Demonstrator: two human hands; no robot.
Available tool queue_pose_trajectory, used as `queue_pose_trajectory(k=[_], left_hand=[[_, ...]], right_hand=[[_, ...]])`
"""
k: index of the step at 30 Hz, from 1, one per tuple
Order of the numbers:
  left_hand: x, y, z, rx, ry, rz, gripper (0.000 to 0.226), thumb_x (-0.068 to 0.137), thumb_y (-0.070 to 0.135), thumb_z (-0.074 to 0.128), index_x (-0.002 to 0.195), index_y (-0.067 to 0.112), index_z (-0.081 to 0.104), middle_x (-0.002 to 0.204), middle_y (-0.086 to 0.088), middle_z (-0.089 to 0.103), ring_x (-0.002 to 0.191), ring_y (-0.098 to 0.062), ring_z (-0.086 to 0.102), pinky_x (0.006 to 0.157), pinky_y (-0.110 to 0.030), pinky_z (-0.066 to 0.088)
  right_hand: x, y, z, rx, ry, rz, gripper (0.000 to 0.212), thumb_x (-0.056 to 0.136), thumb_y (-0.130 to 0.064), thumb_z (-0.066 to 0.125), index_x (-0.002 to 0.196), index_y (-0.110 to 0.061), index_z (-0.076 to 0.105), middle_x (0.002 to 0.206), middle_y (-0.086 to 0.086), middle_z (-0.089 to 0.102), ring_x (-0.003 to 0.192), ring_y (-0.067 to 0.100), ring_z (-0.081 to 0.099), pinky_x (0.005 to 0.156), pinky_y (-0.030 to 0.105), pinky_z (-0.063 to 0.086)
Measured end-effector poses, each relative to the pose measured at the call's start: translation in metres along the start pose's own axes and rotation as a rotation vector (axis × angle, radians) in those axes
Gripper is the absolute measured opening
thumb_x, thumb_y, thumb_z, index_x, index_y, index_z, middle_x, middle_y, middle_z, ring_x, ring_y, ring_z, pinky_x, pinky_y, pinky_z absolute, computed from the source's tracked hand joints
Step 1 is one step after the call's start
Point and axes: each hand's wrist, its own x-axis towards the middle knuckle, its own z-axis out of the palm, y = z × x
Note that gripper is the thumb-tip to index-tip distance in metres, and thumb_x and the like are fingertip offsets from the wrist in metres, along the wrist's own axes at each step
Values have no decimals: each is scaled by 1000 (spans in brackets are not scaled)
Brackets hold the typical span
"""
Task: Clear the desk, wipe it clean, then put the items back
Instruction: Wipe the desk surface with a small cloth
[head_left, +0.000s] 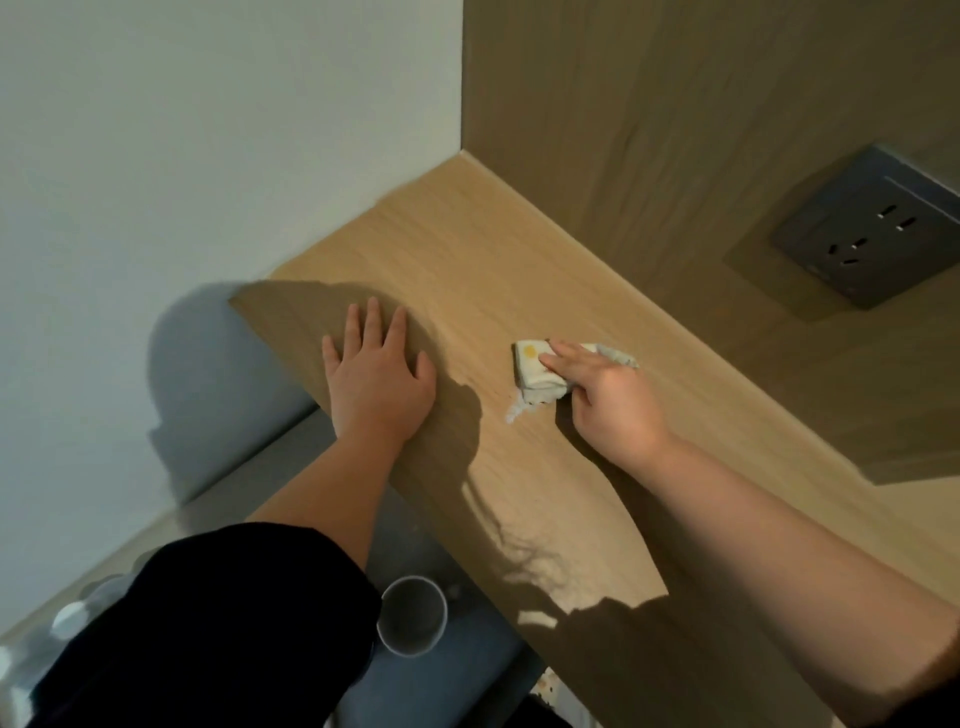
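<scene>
Left hand (376, 379) flat, right (613, 402) on cloth (535, 371)

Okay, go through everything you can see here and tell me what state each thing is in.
left hand: open, flat on the desk, fingers spread.
right hand: holds the cloth, forefinger straight on top of it.
cloth: folded, pressed onto the desk.
desk: bears both hands and the cloth.
wall socket: nothing plugged in.
cup: upright, below the desk's edge; contents unclear.
</scene>
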Motion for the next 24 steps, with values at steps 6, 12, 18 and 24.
queue_pose_trajectory(k=[6, 12, 18, 24], left_hand=[[0, -1, 1, 8, 7, 12, 62, 99, 41, 32, 156, 22, 18, 165, -5, 6, 151, -22, -3, 121, -49, -2], [0, 0, 0, -5, 13, 14, 62, 98, 39, 32, 156, 20, 21, 164, -5, 9, 151, -21, -3, 122, -50, -1], [1, -1, 1, -1, 32, 19, 60, 97, 38, 38, 153, 18, 28, 163, -8, 17, 151, -25, 5, 120, -53, 4], [1, 0, 1, 5, 21, 20, 60, 97, 39, 37, 153, 19, 28, 163, -10, 16, 150, -27, 7, 120, -53, 4]], right_hand=[[52, 14, -53, -85, 251, 153, 54, 88, 3, 43, 136, -18, 55, 146, -1, 46, 133, 16, 45, 111, 29, 31], [60, 50, -45, -284, -95, 66, 60, 89, 3, 40, 144, -22, 43, 154, 1, 33, 136, 25, 41, 107, 34, 36], [-4, 17, -16, -279, 63, 383, 59, 93, -6, 40, 150, -16, 31, 153, 8, 35, 117, 37, 55, 93, 42, 49], [-16, -39, 16, -240, 35, 363, 56, 95, -10, 39, 150, -9, 25, 152, 12, 33, 118, 34, 55, 92, 40, 47]])
